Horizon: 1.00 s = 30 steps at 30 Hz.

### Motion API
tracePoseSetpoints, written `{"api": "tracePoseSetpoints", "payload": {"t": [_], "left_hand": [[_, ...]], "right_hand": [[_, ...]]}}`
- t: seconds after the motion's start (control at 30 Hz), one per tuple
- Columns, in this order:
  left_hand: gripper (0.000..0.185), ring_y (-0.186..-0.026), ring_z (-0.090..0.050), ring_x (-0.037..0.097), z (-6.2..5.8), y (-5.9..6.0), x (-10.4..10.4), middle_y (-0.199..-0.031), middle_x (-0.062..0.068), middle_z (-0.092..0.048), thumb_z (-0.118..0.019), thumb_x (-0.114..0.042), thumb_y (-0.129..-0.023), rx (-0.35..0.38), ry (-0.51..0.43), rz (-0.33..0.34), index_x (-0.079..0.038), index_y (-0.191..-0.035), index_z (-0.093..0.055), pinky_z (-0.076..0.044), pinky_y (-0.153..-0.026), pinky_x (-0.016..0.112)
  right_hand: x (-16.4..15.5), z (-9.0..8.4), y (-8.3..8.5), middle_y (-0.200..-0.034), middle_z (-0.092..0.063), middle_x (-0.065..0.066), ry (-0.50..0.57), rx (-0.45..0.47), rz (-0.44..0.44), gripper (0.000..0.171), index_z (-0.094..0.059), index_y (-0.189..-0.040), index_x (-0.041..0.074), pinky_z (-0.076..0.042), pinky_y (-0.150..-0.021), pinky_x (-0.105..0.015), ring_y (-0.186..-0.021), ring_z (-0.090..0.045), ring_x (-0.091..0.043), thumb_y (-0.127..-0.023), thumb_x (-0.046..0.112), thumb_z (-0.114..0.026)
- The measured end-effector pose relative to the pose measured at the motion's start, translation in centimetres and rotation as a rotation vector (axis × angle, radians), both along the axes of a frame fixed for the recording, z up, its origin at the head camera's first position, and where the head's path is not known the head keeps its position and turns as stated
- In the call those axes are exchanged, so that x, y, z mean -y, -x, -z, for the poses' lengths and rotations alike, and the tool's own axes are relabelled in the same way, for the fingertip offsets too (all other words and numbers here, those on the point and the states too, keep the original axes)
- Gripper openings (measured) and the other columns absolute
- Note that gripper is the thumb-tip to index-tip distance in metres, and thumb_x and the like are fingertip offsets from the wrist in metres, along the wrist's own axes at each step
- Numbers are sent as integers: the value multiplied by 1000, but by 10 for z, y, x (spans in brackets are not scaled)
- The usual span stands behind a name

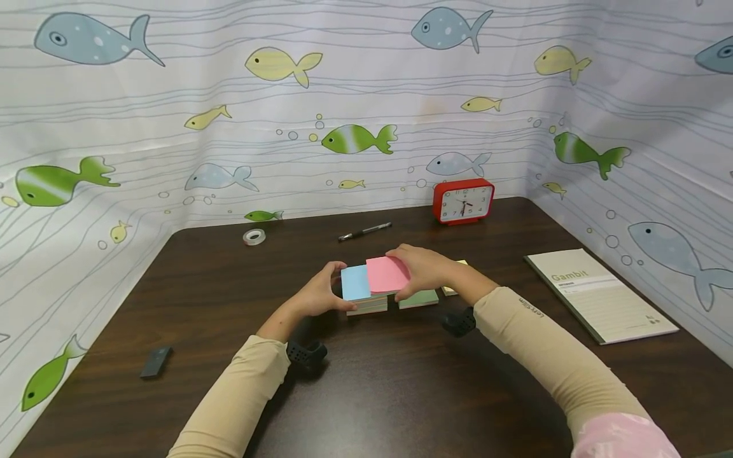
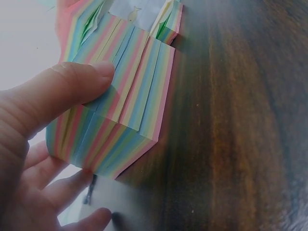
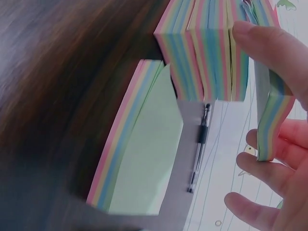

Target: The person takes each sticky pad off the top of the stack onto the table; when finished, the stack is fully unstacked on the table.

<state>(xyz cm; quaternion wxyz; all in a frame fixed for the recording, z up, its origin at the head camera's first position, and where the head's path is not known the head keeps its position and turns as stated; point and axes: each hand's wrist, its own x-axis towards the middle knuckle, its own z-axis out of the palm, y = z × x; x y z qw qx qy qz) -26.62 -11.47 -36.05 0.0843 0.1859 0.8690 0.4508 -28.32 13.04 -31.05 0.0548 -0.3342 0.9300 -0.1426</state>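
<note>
A stack of rainbow-edged sticky notes (image 1: 367, 305) sits mid-table, topped by a blue section (image 1: 356, 282) and a pink section (image 1: 387, 274) shifted apart. My left hand (image 1: 336, 290) grips the blue side; its thumb (image 2: 72, 91) presses the striped edge (image 2: 130, 110) with the fingers beyond it. My right hand (image 1: 409, 280) holds the pink section, thumb (image 3: 269, 48) on the stack's side (image 3: 207, 57), fingers curled round a thin slice. A green-topped pad (image 1: 419, 299) (image 3: 144, 168) lies beside the stack, under the right hand. A yellow pad (image 1: 452, 289) peeks out behind that wrist.
On the dark wooden table (image 1: 366, 394) lie a black pen (image 1: 364, 231), a tape roll (image 1: 254, 236), a red clock (image 1: 462, 201) at the back, a "Gambit" notepad (image 1: 598, 292) to the right and a small dark block (image 1: 156, 362) front left. Fish-print curtains wall three sides.
</note>
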Motion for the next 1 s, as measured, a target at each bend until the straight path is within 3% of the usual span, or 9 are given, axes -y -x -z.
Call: {"api": "tracePoseSetpoints", "payload": {"t": [0.4,1.0], "left_hand": [[89,-121,-32,31,-1,-3,1,-132,15,-31,-81,-22,-59,-6,17,2,-4,-128,-27,-31,-93,44],[88,-123,-29,30,0,-3,2,-135,14,-27,-80,-21,-61,-4,4,27,-4,-129,-26,-31,-94,43]], "right_hand": [[-25,-3,-5,-115,-46,-6,-10,-15,29,85,-40,-127,6,-43,-77,-35,-93,-44,-19,-57,37,-77],[-65,5,-7,-112,-47,-6,-9,26,112,82,-41,-126,5,-40,-82,-40,-97,-44,-21,-59,34,-77]]}}
